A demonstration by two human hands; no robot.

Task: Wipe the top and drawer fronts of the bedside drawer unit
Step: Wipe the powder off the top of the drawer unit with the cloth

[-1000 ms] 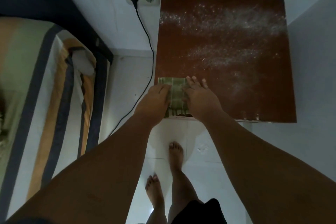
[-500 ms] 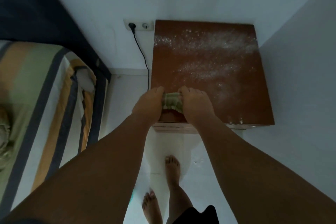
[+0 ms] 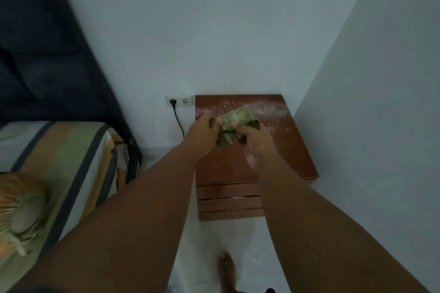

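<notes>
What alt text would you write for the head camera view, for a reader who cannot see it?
Two bare hands, left hand and right hand, hold a bunched green cloth above a brown bedside drawer unit whose top is dusted with white powder. A striped bed lies left, a wall socket behind.

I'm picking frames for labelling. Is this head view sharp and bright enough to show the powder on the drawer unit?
Head view: dim, bluish light, no glare. Cloth and both hands soft with motion blur. White powder visible at the back of the drawer unit. Wide-angle lens bends the walls.
</notes>
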